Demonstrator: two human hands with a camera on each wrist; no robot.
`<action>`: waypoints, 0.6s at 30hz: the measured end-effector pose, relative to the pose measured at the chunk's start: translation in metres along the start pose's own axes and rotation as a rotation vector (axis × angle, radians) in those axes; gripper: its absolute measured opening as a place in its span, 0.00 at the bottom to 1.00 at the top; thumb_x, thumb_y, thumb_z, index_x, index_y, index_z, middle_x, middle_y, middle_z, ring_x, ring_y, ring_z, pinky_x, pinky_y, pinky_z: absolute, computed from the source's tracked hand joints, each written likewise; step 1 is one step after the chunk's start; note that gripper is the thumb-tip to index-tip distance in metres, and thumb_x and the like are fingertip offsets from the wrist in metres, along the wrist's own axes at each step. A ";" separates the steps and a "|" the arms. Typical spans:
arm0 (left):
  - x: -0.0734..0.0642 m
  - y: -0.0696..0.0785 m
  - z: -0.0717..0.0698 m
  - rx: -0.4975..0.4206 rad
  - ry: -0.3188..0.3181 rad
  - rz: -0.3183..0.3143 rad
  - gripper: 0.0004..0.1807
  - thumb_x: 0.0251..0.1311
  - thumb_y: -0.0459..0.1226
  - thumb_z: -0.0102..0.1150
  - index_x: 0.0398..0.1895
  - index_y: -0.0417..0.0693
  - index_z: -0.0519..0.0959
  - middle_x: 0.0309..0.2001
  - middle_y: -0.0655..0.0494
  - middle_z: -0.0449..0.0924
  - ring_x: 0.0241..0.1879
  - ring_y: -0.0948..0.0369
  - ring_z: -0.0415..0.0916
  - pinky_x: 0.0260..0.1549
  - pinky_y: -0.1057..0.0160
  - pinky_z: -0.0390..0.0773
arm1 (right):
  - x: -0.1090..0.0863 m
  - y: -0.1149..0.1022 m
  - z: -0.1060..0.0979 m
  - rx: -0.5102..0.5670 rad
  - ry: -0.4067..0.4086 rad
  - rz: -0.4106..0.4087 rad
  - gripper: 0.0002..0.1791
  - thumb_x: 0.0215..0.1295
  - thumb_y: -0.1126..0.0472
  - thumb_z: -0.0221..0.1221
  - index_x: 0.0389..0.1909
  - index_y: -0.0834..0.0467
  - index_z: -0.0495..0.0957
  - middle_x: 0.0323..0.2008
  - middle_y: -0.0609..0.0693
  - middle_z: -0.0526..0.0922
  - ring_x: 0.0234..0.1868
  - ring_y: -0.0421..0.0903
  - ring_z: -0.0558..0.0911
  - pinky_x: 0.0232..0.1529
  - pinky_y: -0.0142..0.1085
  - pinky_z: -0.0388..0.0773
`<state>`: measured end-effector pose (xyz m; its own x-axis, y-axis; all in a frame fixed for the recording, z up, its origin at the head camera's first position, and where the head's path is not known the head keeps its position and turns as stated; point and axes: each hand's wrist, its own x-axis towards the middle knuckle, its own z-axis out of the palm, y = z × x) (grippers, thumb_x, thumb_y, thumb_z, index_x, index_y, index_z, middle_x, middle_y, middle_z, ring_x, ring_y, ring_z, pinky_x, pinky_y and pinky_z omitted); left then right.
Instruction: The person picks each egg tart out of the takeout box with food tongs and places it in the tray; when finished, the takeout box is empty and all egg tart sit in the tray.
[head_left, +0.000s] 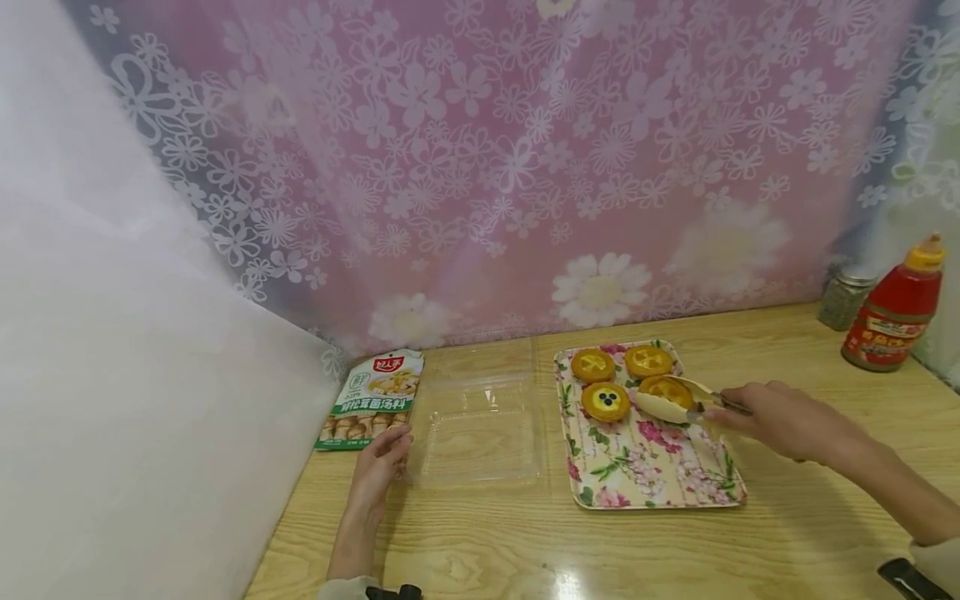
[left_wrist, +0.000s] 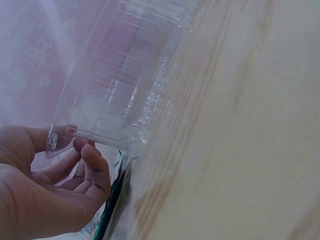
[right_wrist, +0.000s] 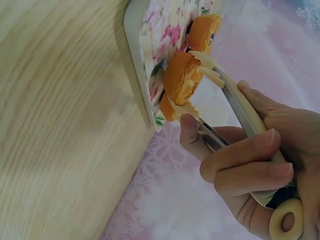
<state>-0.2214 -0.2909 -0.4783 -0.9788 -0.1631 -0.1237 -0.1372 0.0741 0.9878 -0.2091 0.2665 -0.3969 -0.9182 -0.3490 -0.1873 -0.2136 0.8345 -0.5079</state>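
Observation:
My right hand (head_left: pixel 783 421) grips a pair of tongs (right_wrist: pixel 245 112) with cream-coloured tips. Those tips stand on either side of a golden tart (right_wrist: pixel 181 77) at the right of the floral tray (head_left: pixel 637 487). Beside it on the tray sits a tart topped with blueberries (head_left: pixel 605 402). Two more tarts, marked with a crossed pattern, lie behind them. My left hand (head_left: pixel 381 471) pinches the near-left rim of a clear plastic container (left_wrist: pixel 125 75) between thumb and fingers. The container lies open on the table, left of the tray, with its lid folded back.
A green-and-white food packet (head_left: pixel 371 400) lies just left of the clear container. At the back right stand a red squeeze bottle (head_left: pixel 896 312) with a yellow cap and a glass jar (head_left: pixel 846 300). A floral curtain (head_left: pixel 480 167) hangs behind the wooden table (head_left: pixel 465 542).

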 end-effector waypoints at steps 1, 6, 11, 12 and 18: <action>0.000 0.000 0.001 -0.002 -0.002 0.001 0.24 0.75 0.38 0.60 0.70 0.37 0.74 0.49 0.54 0.79 0.37 0.60 0.73 0.30 0.66 0.74 | 0.000 0.000 0.001 -0.002 0.001 0.004 0.46 0.80 0.40 0.51 0.69 0.83 0.62 0.18 0.48 0.79 0.10 0.42 0.67 0.24 0.38 0.74; 0.001 0.002 0.003 0.000 0.000 0.006 0.25 0.76 0.38 0.60 0.70 0.37 0.74 0.49 0.54 0.79 0.37 0.61 0.73 0.30 0.66 0.74 | -0.002 0.002 0.005 -0.027 0.016 0.020 0.47 0.79 0.37 0.51 0.68 0.83 0.64 0.17 0.49 0.78 0.10 0.42 0.69 0.26 0.39 0.76; 0.002 0.001 0.005 -0.001 0.006 0.028 0.24 0.75 0.38 0.60 0.69 0.35 0.74 0.49 0.50 0.79 0.35 0.62 0.72 0.29 0.67 0.74 | -0.003 0.005 0.011 -0.089 0.067 0.003 0.47 0.76 0.36 0.54 0.65 0.81 0.69 0.21 0.50 0.81 0.15 0.43 0.76 0.32 0.42 0.80; 0.002 0.001 0.006 -0.002 0.007 0.025 0.24 0.75 0.37 0.60 0.68 0.35 0.75 0.49 0.49 0.78 0.35 0.62 0.72 0.29 0.67 0.74 | -0.003 0.007 0.011 -0.100 0.083 -0.006 0.46 0.76 0.36 0.55 0.64 0.80 0.71 0.24 0.51 0.82 0.17 0.42 0.77 0.32 0.43 0.80; 0.001 0.001 0.005 -0.006 0.018 0.010 0.23 0.74 0.37 0.61 0.67 0.36 0.76 0.48 0.52 0.79 0.36 0.60 0.73 0.31 0.64 0.78 | -0.008 0.011 0.015 -0.111 0.153 -0.032 0.35 0.76 0.40 0.58 0.54 0.73 0.79 0.27 0.48 0.81 0.22 0.42 0.76 0.25 0.39 0.72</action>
<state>-0.2236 -0.2859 -0.4783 -0.9771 -0.1804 -0.1126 -0.1270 0.0699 0.9894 -0.1994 0.2716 -0.4137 -0.9484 -0.3148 -0.0383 -0.2716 0.8688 -0.4141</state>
